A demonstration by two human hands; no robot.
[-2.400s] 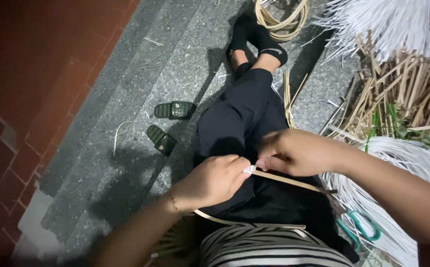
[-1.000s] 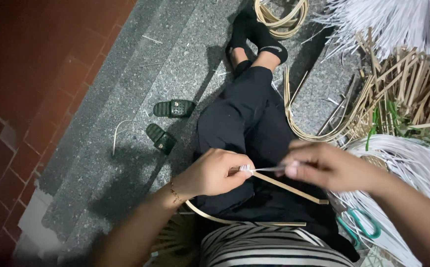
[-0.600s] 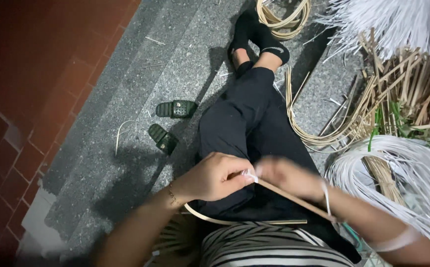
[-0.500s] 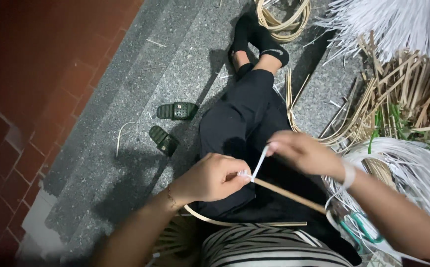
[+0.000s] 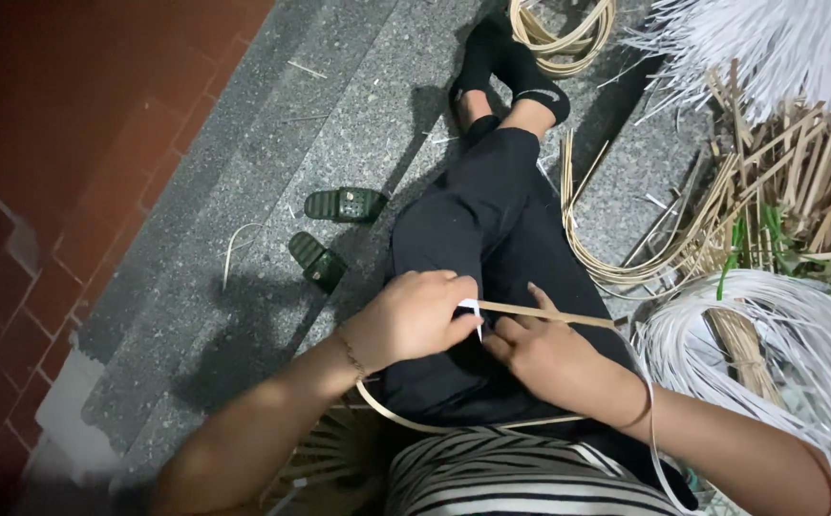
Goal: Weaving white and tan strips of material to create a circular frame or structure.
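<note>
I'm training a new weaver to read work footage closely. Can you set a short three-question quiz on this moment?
1. True or false: the left hand pinches the thin tan cane strip where the narrow white plastic strand meets it.
2. What lies on the grey stone floor to the left of the person's black trousers?
A. a pair of dark green sandals
B. a red bucket
C. a folded newspaper
3. Fill in: the right hand sits just below the cane strip, and a white strand loops past its ____.

Key
1. True
2. A
3. wrist
</note>
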